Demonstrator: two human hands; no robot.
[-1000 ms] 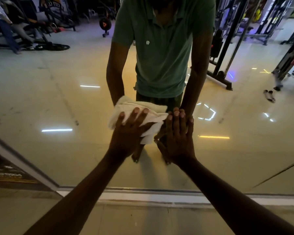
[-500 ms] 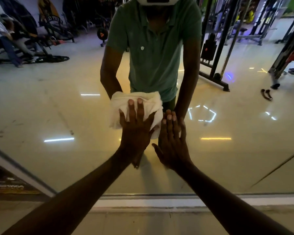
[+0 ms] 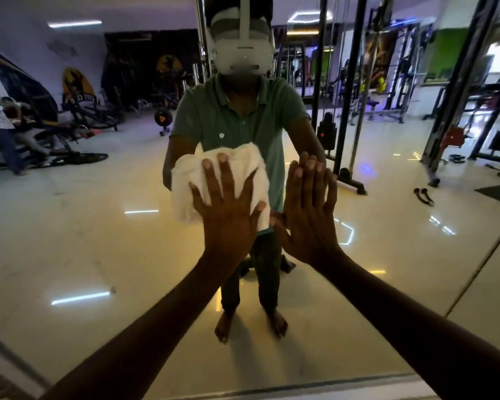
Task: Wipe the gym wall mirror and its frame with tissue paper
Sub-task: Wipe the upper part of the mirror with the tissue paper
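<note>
The left hand lies flat on the mirror with its fingers straight and spread, pressing a bunched white tissue against the glass. The tissue sits under the palm and fingers, its crumpled edges showing above the fingertips and out to the left of the hand. Just to the right, the right hand also rests flat on the mirror, bare, its fingers straight and close together with the thumb angled out toward the left hand; it holds nothing. The two hands are near each other at about the same height, the right thumb just beside the tissue's lower right corner. Both forearms reach up from the bottom corners of the view. In the glass the person's reflection stands facing the hands: a green polo shirt, dark trousers, bare feet on a glossy pale floor, and a white headset on the head. Reflected around the figure are a cable machine with dark uprights behind the right shoulder, benches and other gym gear on the left, and streaks of ceiling light on the floor. The pale frame of the mirror runs along the bottom edge, and a slanted strip of it shows at the lower left.
</note>
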